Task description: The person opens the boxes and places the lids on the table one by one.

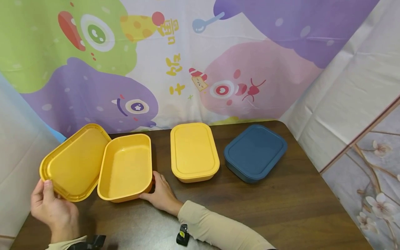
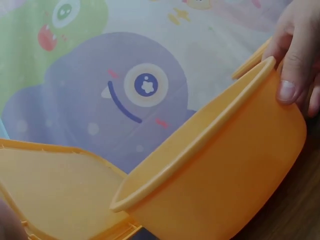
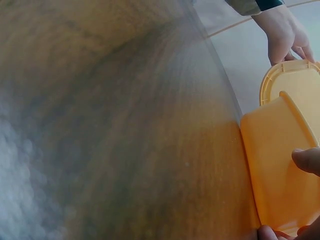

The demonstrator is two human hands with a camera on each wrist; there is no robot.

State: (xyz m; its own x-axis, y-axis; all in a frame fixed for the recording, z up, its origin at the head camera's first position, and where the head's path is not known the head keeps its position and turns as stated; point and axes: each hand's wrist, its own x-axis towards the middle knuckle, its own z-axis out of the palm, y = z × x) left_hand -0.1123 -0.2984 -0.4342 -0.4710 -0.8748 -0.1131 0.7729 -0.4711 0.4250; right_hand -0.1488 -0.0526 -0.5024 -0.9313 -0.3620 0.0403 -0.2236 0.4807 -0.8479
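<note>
- Left hand (image 1: 51, 208): at the near left corner of the surface (image 1: 281, 208), fingers and thumb curled round the near edge of the yellow lid (image 1: 73, 163), which it holds tilted up with its inner face toward the camera.
- Yellow lid: rectangular with rounded corners and a raised rim; its right edge lies behind and against the open yellow container (image 1: 126, 168). In the left wrist view the lid (image 2: 55, 195) fills the lower left, beneath the container's rim.
- Right hand (image 1: 160, 194): fingers curled about the near right corner of the open yellow container, gripping its wall. In the left wrist view its fingertips (image 2: 290, 75) press the outer wall just below the rim; in the right wrist view a fingertip (image 3: 307, 160) rests on the container's side.
- Open yellow container: empty, tipped so that its opening faces up and toward the person, its near lower edge on the surface, left of centre.
- Closed yellow container (image 1: 193, 152): lid on, flat on the surface, just right of the open one and apart from it.
- Blue container (image 1: 254, 152): lid on, flat, farther right, near the closed yellow one but not touching.
- Backdrop (image 1: 140, 62): printed cloth with green, purple and pink cartoon figures, hanging behind the surface.
</note>
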